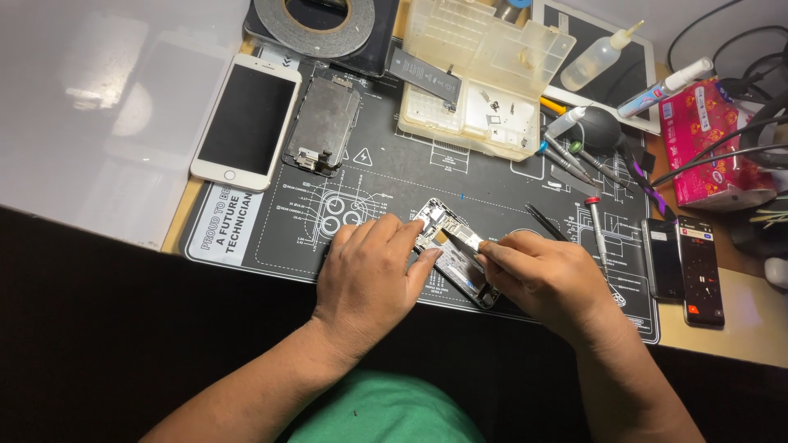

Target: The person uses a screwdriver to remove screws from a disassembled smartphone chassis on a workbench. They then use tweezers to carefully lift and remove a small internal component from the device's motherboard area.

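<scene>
Head view: my left hand (371, 269) pins the opened phone chassis (456, 254) flat on the black repair mat (509, 184); my right hand (548, 276) pinches a thin metal pry blade (462, 239) into it. Light, rigid, fragile inside (I'd judge), so I hold the frame edges.

Left hand (371, 267): showing bare, wearing no glove, ring or watch.
Right hand (546, 275): showing bare likewise, nails looking short.
Forearms: running uncovered from wrist to the lower edge of the view, with no sleeve showing on either.
Garment: a green cloth is showing at the bottom centre between the two arms, plain, with no print or seam visible.
Fingers (400, 232): appearing broad, knuckles creasing.
</scene>
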